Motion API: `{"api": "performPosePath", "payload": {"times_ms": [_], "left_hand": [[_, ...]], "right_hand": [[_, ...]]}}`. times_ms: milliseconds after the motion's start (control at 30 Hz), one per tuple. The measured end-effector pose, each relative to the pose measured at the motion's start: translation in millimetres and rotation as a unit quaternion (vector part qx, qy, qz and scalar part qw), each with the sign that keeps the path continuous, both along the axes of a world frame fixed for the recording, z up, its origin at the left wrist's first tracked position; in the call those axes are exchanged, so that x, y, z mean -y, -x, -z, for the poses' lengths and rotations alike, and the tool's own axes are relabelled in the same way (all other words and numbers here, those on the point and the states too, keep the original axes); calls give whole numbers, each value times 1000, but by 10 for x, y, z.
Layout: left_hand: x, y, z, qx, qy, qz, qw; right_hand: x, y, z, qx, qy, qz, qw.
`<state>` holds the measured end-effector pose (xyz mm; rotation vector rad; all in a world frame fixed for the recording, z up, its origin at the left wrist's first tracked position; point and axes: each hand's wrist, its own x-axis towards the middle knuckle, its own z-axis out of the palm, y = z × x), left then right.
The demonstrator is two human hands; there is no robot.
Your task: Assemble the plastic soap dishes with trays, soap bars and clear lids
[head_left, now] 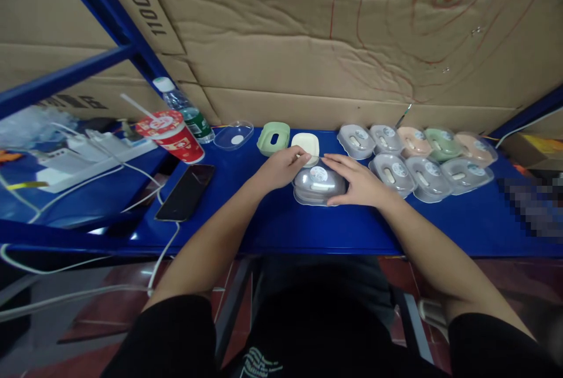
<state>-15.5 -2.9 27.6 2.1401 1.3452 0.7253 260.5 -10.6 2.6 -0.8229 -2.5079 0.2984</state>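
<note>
While the right hand (pixel 358 181) curls around the right end of the gray box (pixel 319 187), its thumb is at the front and its fingers are at the back. That grip looks clamped on the box, with the thumb and fingers apart around it. The left hand (pixel 279 168) is at the box's back left corner. Its thumb and finger tips are close together, but I cannot tell if they pinch something. The gray box sits on the blue table (pixel 308 237), with a clear top and a round sticker.

Just behind the gray box is a cream dish (pixel 307 145), partly under the left hand's tips. A green dish (pixel 281 132) is behind it and to the left, then a clear lid (pixel 234 135). Farther left of it are a red cup (pixel 178 140), a bottle (pixel 193 117) and a black phone (pixel 185 192). To the right of it are 8 more boxes (pixel 393 174), 5 in the back row and 3 in front.

The clear top looks thin and slick. If the right hand squeezes too hard, the top could bend or pop up. If 1 hand pushes more than the other, the gray box could slip and bump the cream dish. A push to the right could knock the nearest of the 8 boxes. The left arm could brush the phone if it swings out wide.
</note>
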Motion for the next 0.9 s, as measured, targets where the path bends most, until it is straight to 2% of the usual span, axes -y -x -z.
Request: {"api": "performPosePath", "payload": {"times_ms": [133,233,467,900], "left_hand": [[67,-7,-16,-184,-50,-14,982],[92,-36,-25,-230,-38,5,972],[102,-99,-39,-250,-23,2,968],[51,-103,46,-233,-33,-31,971]], "right_hand": [[3,23,5,24,46,-6,999],[7,11,-9,34,63,-13,997],[-16,-37,-10,66,100,-8,993],[-14,-41,9,120,67,30,990]]}}
